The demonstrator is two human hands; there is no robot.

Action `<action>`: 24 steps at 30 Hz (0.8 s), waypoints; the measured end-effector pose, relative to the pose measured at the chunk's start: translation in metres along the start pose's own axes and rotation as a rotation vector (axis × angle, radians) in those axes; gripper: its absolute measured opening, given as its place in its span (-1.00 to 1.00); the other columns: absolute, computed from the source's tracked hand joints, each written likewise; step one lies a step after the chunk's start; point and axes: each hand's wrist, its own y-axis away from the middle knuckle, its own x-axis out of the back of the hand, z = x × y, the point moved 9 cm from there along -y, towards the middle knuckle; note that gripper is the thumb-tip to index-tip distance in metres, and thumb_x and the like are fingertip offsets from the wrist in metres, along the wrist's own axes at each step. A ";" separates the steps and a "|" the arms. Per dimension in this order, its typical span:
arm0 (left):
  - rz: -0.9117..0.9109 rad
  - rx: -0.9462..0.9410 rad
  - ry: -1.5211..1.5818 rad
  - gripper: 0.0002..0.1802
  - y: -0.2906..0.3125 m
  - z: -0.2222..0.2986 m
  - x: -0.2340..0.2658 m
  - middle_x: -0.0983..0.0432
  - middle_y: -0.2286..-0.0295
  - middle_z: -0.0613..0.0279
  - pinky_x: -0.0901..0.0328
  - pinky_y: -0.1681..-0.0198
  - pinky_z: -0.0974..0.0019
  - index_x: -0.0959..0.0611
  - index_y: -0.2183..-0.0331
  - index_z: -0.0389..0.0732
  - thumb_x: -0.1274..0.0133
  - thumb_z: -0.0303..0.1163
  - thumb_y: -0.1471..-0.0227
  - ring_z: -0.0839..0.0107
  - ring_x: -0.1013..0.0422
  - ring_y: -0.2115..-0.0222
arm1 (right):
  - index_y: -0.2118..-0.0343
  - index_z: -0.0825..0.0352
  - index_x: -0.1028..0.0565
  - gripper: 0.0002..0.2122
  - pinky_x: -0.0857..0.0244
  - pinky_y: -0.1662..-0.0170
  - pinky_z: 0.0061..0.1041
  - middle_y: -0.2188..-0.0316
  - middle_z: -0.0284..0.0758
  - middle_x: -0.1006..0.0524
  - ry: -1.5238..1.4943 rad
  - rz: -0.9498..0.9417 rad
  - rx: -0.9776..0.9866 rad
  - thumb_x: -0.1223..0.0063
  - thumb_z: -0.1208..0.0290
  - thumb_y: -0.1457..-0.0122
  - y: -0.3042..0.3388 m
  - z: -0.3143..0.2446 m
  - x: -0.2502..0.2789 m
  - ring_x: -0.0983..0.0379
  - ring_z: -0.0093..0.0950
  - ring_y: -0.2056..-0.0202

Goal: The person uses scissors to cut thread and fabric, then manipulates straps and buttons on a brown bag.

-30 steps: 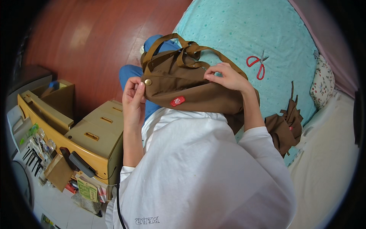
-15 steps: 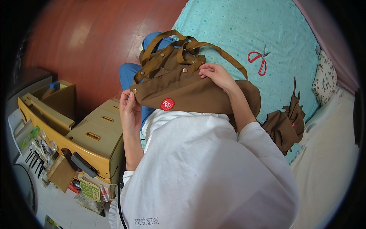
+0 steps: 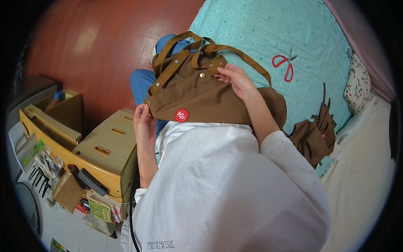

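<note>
Across my lap lies a brown apron [image 3: 218, 101] with long straps, several metal snaps and a red badge [image 3: 181, 115]. My left hand [image 3: 144, 119] pinches its left corner beside a snap, thumb and fingers closed on the cloth. Farther right, my right hand [image 3: 236, 80] holds the end of a strap [image 3: 216, 64] between thumb and fingers, near a gold-coloured snap [image 3: 202, 75]. The strap's far part loops over the bed to the right. Part of the cloth under my right forearm is hidden.
Red-handled scissors [image 3: 288, 65] lie with blades parted on the turquoise bedsheet [image 3: 260, 29]. A second brown cloth piece [image 3: 312, 136] is crumpled at the right, near a patterned pillow [image 3: 357, 86]. On my left stand a drawer cabinet [image 3: 105, 147] and an open drawer [image 3: 63, 107].
My right hand has shifted slightly, and the strap end now shows at its fingertips. The cloth's left corner has dropped a little. My left hand keeps its pinch there.
</note>
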 end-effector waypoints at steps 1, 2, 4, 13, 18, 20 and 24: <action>0.019 0.001 -0.005 -0.93 0.000 0.000 0.001 -0.51 0.36 0.39 -0.35 0.21 0.46 -0.45 0.29 -0.14 0.01 -0.38 -0.21 0.59 -0.44 0.34 | 0.39 0.30 -0.41 -0.88 -0.39 0.22 -0.54 0.37 -0.32 -0.54 0.000 -0.001 -0.001 -0.05 0.39 -0.23 0.002 -0.003 -0.005 -0.54 -0.49 0.31; 0.020 0.001 -0.004 -0.93 0.000 0.000 0.002 -0.51 0.36 0.39 -0.35 0.21 0.46 -0.45 0.29 -0.14 0.01 -0.38 -0.21 0.59 -0.44 0.34 | 0.37 0.31 -0.39 -0.87 -0.41 0.21 -0.51 0.38 -0.30 -0.54 -0.040 0.010 -0.003 -0.03 0.38 -0.24 0.005 -0.006 -0.009 -0.55 -0.46 0.31; 0.030 0.019 -0.050 -0.92 -0.002 -0.002 0.005 -0.49 0.39 0.42 -0.35 0.22 0.46 -0.45 0.29 -0.13 0.01 -0.37 -0.21 0.61 -0.42 0.39 | 0.35 0.33 -0.37 -0.85 -0.43 0.19 -0.48 0.38 -0.28 -0.54 -0.081 0.023 -0.005 -0.02 0.37 -0.25 0.014 -0.019 -0.013 -0.56 -0.43 0.30; 0.172 -0.803 -0.968 -0.70 0.016 0.064 -0.073 -0.42 0.15 0.18 -0.24 0.01 0.32 -0.48 0.13 -0.25 -0.12 -0.45 -0.07 0.37 -0.34 0.06 | 0.28 0.40 -0.30 -0.81 -0.49 0.30 -0.53 0.38 -0.08 -0.57 0.040 -0.020 0.166 0.03 0.36 -0.28 0.060 -0.097 -0.046 -0.59 -0.39 0.38; -0.534 -0.478 -0.884 -0.67 0.015 0.034 -0.187 -0.52 0.23 0.24 -0.22 -0.01 0.45 -0.54 0.12 -0.35 -0.15 -0.50 -0.04 0.50 -0.39 0.12 | 0.21 0.43 -0.32 -0.79 -0.47 0.26 -0.52 0.36 -0.11 -0.57 0.021 -0.085 0.184 0.03 0.37 -0.28 0.066 -0.107 -0.061 -0.57 -0.41 0.36; -0.482 -0.115 -0.780 -0.78 0.003 0.009 -0.186 -0.57 0.36 0.31 -0.29 0.18 0.47 -0.61 0.24 -0.32 -0.18 -0.45 -0.04 0.55 -0.45 0.29 | 0.19 0.44 -0.35 -0.79 -0.45 0.22 -0.53 0.34 -0.15 -0.56 0.000 -0.106 0.236 0.04 0.38 -0.28 0.067 -0.109 -0.062 -0.55 -0.45 0.33; -0.452 -0.034 -0.533 -0.86 0.012 0.009 -0.194 -0.56 0.41 0.40 -0.26 0.29 0.60 -0.60 0.30 -0.32 -0.14 -0.47 -0.09 0.71 -0.41 0.38 | 0.19 0.44 -0.46 -0.83 -0.34 0.12 -0.59 0.29 -0.32 -0.55 0.102 -0.166 0.309 0.04 0.43 -0.27 0.080 -0.112 -0.060 -0.46 -0.59 0.26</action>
